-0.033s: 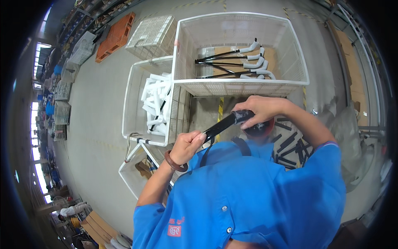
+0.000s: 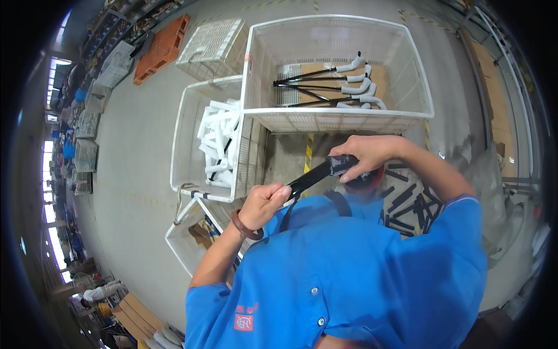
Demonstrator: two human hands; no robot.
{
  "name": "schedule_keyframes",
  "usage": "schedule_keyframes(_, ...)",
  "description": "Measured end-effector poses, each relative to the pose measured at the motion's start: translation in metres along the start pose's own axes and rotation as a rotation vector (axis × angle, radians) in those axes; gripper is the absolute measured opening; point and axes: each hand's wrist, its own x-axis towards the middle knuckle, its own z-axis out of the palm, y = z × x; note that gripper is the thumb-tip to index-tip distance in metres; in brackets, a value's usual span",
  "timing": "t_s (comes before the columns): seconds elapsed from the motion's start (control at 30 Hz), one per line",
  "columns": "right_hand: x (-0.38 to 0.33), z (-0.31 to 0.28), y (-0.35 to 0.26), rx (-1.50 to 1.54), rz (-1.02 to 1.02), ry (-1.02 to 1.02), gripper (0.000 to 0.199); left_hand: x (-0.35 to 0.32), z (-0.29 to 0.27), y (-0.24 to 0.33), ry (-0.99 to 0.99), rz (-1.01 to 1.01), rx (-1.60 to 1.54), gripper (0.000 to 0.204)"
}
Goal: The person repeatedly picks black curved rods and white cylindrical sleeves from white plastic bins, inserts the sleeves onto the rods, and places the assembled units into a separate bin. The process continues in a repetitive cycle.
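In front of my chest I hold a black bar (image 2: 310, 179) at a slant, its right end higher. My left hand (image 2: 263, 208) is closed round the lower end, thumb pressed along it. A dark sleeve-like piece with whitish smears (image 2: 342, 164) covers the upper end. My right hand (image 2: 365, 156) grips that piece, fingers over the top and thumb underneath. Beyond my hands, a large white crate (image 2: 337, 120) contains several black rods with white bent ends (image 2: 356, 88). Left of it, a second white crate (image 2: 180, 139) holds a heap of white tube-like pieces (image 2: 218, 136).
Many short black pieces (image 2: 410, 203) lie by my right side, next to a round dark, red-edged object (image 2: 366, 179) partly behind my hand. A third crate (image 2: 177, 241) stands below the left one. Farther off are a closed white crate (image 2: 214, 49) and an orange pallet (image 2: 163, 49).
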Motion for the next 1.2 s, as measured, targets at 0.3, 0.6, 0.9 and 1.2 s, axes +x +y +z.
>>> schedule_keyframes(0.3,0.052,0.061,-0.047,-0.308,0.038,-0.210,0.045,-0.005,0.026,-0.006,-0.122,0.049,0.181,0.037)
schedule_keyframes(0.6,0.062,-0.003,-0.076,-0.018,-0.052,0.152,0.035,-0.063,-0.059,-0.014,0.066,0.268,0.049,0.043)
schedule_keyframes(0.9,0.089,-0.016,-0.071,-0.376,0.024,0.511,0.036,-0.106,-0.030,-0.033,-0.052,-0.095,-0.893,0.019)
schedule_keyframes(1.2,0.146,-0.048,-0.081,-0.153,0.197,-0.150,0.036,-0.120,0.017,-0.043,0.284,-0.177,-0.581,0.017)
